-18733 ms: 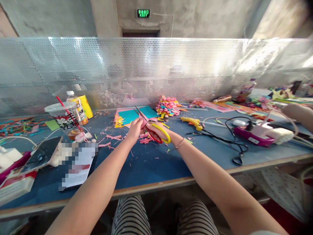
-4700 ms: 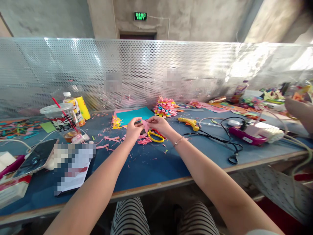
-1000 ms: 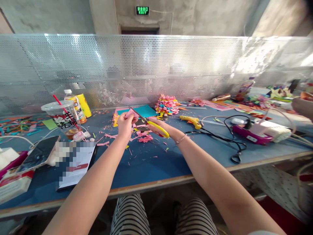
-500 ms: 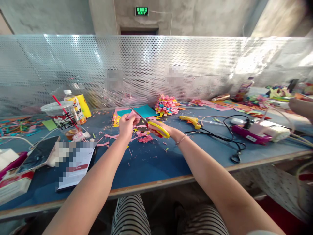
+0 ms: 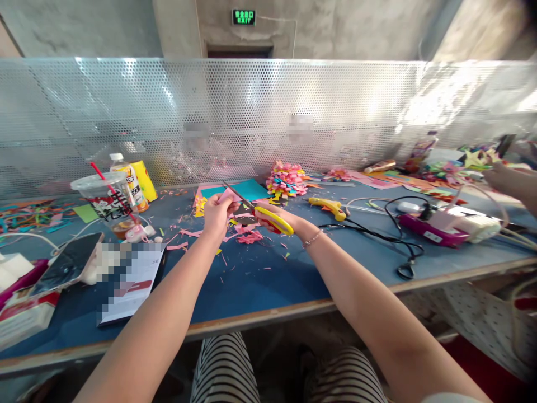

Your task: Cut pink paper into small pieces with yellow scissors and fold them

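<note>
Pinched in my left hand (image 5: 217, 215) is a small piece of pink paper (image 5: 227, 196). My right hand (image 5: 272, 215) is closed around the yellow and red handles of the scissors (image 5: 282, 223); their dark blades point up and left, beside the pink paper. Pink paper scraps (image 5: 248, 235) lie on the blue table (image 5: 260, 291) just below both hands. Behind the hands is a teal paper sheet (image 5: 245, 190), and a layered pink, yellow and blue paper bundle (image 5: 287, 179) stands to its right.
At left are a plastic cup (image 5: 104, 201), a bottle (image 5: 126, 179), a phone (image 5: 69, 263) and a tablet (image 5: 136, 285). A yellow glue gun (image 5: 327, 208), black cables and a purple power strip (image 5: 436, 229) lie right. Another person's hand (image 5: 505, 179) is at far right.
The other person's hand at the far right has moved left and slightly lower. My own hands have barely moved, still holding the pink paper and scissors.
</note>
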The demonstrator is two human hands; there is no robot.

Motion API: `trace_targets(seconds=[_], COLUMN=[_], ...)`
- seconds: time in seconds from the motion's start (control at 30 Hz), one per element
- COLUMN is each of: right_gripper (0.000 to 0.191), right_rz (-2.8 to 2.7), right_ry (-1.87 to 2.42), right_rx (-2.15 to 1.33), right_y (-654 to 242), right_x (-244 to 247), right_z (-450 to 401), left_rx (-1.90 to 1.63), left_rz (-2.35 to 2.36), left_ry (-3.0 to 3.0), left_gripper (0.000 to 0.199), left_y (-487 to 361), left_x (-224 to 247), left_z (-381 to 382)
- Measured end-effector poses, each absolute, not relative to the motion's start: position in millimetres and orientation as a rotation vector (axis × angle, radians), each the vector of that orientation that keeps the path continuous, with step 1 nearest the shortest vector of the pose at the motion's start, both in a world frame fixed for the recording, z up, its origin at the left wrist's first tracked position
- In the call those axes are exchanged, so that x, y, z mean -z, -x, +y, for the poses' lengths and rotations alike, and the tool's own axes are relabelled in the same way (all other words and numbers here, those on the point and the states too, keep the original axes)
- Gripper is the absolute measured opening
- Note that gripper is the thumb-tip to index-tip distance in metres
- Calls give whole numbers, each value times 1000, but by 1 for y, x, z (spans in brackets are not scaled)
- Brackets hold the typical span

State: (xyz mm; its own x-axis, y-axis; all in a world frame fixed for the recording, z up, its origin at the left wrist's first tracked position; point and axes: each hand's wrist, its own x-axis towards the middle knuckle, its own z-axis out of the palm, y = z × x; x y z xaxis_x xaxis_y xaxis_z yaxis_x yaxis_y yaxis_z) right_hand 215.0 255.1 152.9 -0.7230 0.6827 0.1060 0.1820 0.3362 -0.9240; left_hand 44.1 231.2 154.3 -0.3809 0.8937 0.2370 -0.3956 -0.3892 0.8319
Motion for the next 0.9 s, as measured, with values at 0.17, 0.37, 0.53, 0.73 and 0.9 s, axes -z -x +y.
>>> trace_targets(seconds=[0.17,0.37,0.53,0.73,0.9], right_gripper=[37,29,33,36,35], right_rz=[-2192,-2229,-2199,-2100,-2133], right_ry=[835,916,869,767,750], right_rx=[-1173,-962,-1090,-1474,-1460], right_y=[-212,-211,-215,-218,-219], right_x=[-160,-164,-165,-155,-152], right_z=[247,242,244,253,258], left_rx=[-1892,-1881,-1866,-1852,-1848], left_rz=[856,814,783,851,882], left_ry=[-881,-876,-882,-943,-937], left_gripper=[9,8,10,12,8], left_y=[-43,-43,-44,-47,-48], left_x=[-155,-156,-159,-157,-157], left_z=[232,230,228,227,227])
